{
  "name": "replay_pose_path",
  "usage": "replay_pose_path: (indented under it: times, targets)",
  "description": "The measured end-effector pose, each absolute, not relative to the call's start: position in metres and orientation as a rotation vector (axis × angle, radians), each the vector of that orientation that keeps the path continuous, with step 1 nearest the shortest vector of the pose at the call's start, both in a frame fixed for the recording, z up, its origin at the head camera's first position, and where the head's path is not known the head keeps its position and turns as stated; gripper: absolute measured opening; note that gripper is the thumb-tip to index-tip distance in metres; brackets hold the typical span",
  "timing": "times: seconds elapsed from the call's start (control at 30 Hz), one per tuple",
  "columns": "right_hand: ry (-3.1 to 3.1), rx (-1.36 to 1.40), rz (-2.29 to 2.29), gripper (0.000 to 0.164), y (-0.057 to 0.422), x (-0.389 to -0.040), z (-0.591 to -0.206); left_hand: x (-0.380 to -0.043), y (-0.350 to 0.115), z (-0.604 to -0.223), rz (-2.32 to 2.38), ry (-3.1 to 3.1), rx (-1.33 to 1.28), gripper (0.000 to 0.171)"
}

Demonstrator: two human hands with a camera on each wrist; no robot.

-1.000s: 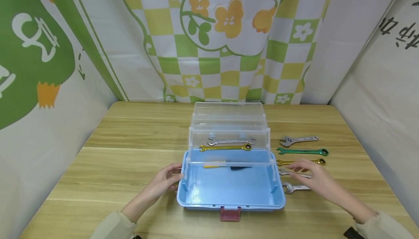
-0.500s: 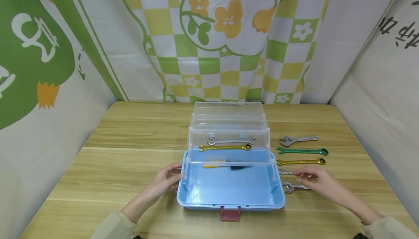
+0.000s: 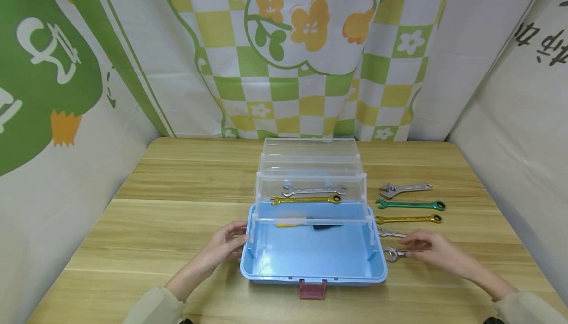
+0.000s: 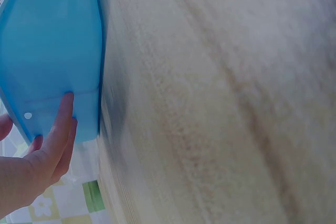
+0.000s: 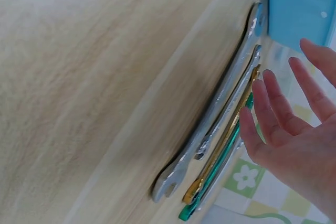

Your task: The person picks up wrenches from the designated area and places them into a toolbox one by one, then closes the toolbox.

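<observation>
My left hand [image 3: 224, 242] rests at the left side of a pale blue toolbox [image 3: 312, 257], its straight fingers [image 4: 64, 109] against the outer wall and the thumb near the rim. Over the row of wrenches to the right, my right hand [image 3: 431, 250] is held with spread fingers and nothing in it. It overlaps a large silver wrench [image 3: 392, 254] and a smaller silver wrench [image 3: 390, 234] in the head view. Farther back lie a gold wrench [image 3: 408, 219], a green wrench [image 3: 410, 205] and an adjustable wrench [image 3: 408, 189].
Clear stepped trays [image 3: 310, 175] stand raised behind the toolbox. They hold a silver open-ended wrench [image 3: 312, 192] and a gold ratchet wrench [image 3: 306, 199]. Beneath them show a yellow piece [image 3: 288, 223] and a dark piece [image 3: 326, 227]. A reddish latch [image 3: 312, 289] hangs in front.
My right hand has moved from over the gold and small silver wrenches toward the front, to the large silver wrench. The left hand and toolbox have stayed put.
</observation>
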State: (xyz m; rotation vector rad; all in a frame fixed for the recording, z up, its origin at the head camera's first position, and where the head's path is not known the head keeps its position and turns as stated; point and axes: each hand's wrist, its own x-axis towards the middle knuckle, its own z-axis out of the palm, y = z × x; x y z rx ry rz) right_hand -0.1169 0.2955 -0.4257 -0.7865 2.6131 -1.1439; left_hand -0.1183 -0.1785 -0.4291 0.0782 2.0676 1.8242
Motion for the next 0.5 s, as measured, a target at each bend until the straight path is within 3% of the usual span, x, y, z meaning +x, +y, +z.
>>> replay_pose_path:
  times: [0.5]
  targets:
    - [2.600,-0.782,-1.038,0.032,0.301,-0.123,-0.438,-0.118,-0.179,-0.430,1.820,2.075,0.060,0.054]
